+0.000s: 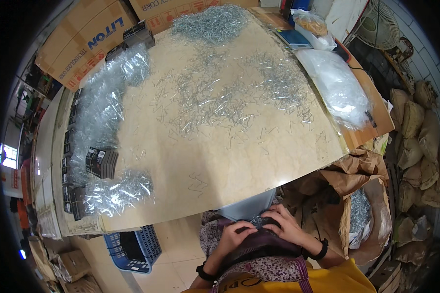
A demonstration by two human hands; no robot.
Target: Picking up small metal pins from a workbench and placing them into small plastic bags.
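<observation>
Both my hands are low over my lap, just beyond the table's front edge. My left hand point(240, 234) is closed, its thumb and fingertips pressed together beside a small dark thing point(265, 221). My right hand point(283, 225) curls its fingers over the other side of that thing. It looks dark with some shiny bits, but its kind is too small and covered to tell. A grey-blue plastic tray point(249, 206) sits right under the table edge, touching my lap in front of the hands.
Bent metal wire hooks point(210, 25) are heaped and scattered over the table point(230, 171). Clear plastic bags point(100, 97) and a stack of black cards point(101, 163) lie at left. Below are a blue basket point(134, 249) and an open paper sack point(361, 215) of metal pieces.
</observation>
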